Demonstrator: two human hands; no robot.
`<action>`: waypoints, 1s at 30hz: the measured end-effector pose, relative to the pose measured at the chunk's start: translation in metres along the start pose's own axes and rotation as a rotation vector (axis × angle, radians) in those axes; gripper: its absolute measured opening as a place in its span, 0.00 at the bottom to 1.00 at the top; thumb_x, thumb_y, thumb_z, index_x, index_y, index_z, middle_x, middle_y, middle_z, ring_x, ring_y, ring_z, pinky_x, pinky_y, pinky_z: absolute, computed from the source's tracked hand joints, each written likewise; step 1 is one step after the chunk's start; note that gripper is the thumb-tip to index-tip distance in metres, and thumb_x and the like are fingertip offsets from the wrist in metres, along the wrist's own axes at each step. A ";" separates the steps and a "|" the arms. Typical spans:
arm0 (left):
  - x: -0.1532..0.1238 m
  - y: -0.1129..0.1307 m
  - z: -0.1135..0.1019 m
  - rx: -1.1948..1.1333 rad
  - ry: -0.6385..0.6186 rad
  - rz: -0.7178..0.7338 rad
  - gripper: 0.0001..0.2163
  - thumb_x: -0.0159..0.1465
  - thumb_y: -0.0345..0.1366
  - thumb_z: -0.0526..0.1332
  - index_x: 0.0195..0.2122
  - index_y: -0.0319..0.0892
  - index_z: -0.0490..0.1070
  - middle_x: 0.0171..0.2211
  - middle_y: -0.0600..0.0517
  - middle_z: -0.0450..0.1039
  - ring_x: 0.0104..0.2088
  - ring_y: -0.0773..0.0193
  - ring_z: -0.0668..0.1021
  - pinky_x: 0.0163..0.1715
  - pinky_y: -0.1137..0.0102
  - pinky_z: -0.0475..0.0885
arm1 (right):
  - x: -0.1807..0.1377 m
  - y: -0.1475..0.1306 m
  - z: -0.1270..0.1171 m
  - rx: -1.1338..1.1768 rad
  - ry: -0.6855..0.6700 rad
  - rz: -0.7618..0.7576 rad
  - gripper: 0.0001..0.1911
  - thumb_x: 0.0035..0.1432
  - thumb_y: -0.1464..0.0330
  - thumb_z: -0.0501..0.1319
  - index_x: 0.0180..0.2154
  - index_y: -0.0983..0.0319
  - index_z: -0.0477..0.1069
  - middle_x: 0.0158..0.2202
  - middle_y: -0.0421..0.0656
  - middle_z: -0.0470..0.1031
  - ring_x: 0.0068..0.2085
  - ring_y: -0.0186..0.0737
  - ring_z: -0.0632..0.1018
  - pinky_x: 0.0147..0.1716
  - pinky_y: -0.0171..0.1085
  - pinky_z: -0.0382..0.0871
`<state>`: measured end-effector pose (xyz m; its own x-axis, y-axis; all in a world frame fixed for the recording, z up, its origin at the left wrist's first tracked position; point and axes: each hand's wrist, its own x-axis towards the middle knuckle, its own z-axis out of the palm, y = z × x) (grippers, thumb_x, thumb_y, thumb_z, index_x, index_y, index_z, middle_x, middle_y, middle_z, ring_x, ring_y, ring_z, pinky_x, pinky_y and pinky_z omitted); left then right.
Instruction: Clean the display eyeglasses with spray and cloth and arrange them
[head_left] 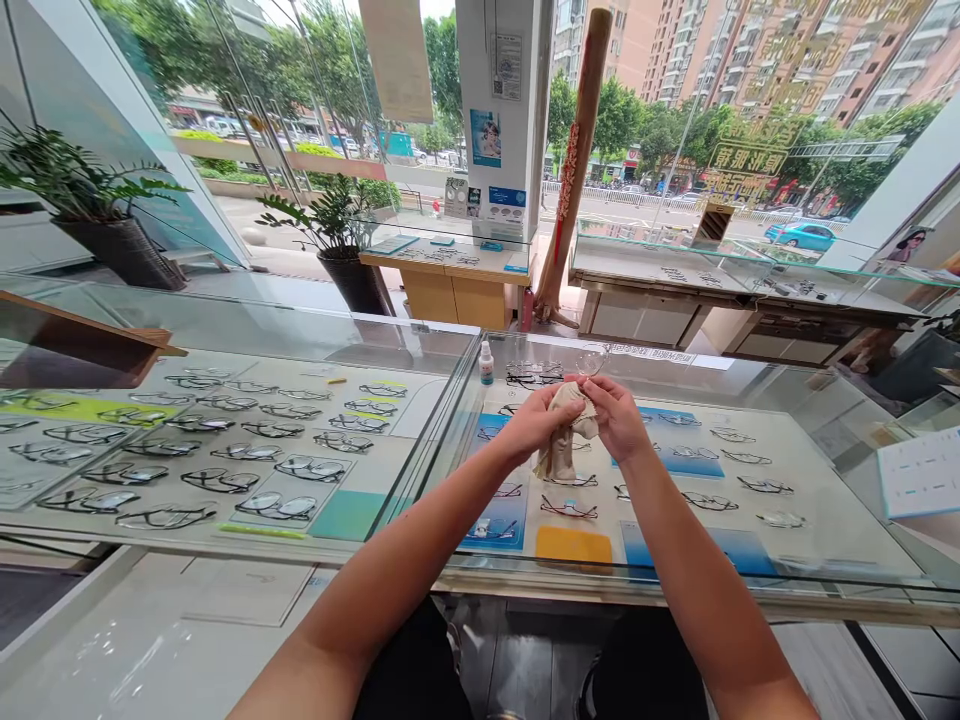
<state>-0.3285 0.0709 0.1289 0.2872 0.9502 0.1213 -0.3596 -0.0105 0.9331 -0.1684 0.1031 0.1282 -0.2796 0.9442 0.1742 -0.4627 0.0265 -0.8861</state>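
Over the glass counter, my left hand [534,422] grips a crumpled beige cloth [556,455], its lower end hanging down. My right hand [616,415] pinches the same cloth from the other side, fingertips close to the left ones. A thin-rimmed clear eyeglass lens [591,361] shows just beyond the fingertips; the cloth and fingers hide where it meets them. Left of the hands, a small spray bottle [486,364] stands upright on the counter, with dark-framed eyeglasses [534,374] beside it.
The glass display case [825,545] below me holds rows of eyeglasses, blue mats and a yellow pad [574,545]. Another case [300,535] with many frames adjoins on the left. A wooden stand [82,345] sits far left, a white calendar-like card [922,475] far right.
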 end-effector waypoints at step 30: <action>0.005 -0.013 0.000 0.116 0.132 0.131 0.28 0.62 0.61 0.72 0.50 0.40 0.82 0.37 0.50 0.80 0.35 0.64 0.76 0.39 0.70 0.69 | 0.001 0.005 0.004 0.015 -0.001 -0.061 0.16 0.48 0.57 0.81 0.30 0.54 0.77 0.41 0.39 0.85 0.45 0.44 0.81 0.50 0.43 0.76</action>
<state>-0.3221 0.0761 0.1178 0.1228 0.9708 0.2059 -0.2793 -0.1653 0.9459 -0.1745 0.1033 0.1254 -0.2517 0.9405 0.2282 -0.4913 0.0790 -0.8674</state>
